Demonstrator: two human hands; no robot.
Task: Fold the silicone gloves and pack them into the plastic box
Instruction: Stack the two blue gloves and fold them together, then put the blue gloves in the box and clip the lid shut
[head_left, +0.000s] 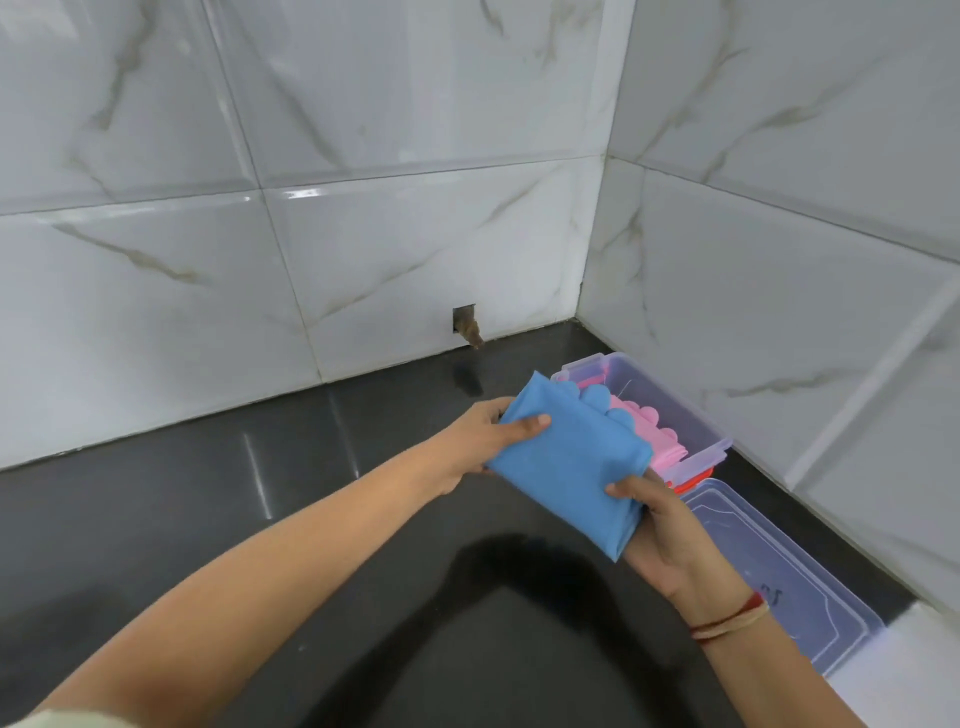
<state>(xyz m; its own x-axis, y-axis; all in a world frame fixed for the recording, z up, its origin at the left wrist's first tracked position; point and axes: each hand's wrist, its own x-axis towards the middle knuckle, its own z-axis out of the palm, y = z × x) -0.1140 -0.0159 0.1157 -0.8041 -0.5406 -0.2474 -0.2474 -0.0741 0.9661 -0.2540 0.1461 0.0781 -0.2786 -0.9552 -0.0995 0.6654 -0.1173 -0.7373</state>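
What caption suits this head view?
Both hands, left and right, carry folded blue gloves toward a plastic box holding pink gloves.

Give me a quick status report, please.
Left hand and right hand grip folded blue silicone glove. Clear plastic box open, pink gloves inside. Nothing blocking.

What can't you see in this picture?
- Head view: near part of the plastic box, hidden behind the blue glove.
- Most of the pink gloves, covered likewise.
- Left hand fingers, tucked under the glove.
- Writing on the lid, too blurred.
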